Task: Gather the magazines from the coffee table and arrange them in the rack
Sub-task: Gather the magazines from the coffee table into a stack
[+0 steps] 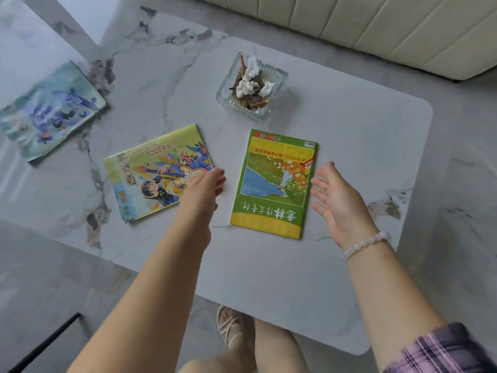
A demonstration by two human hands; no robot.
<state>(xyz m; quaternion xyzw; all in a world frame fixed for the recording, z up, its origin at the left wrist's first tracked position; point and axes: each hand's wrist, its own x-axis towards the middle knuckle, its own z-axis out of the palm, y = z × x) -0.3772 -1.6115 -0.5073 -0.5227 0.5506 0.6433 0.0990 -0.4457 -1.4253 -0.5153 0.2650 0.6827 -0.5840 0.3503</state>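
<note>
Step in hand: first pickup. My left hand (208,184) and right hand (336,197) are both spread and empty, flanking the green magazine (274,184) flat on the worktop (363,130). Next: close on its edges and lift. Rack not visible.

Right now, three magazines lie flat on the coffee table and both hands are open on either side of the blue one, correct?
Not quite. In the head view the open left hand and right hand flank the green magazine, not the blue magazine, which lies far left.
</note>
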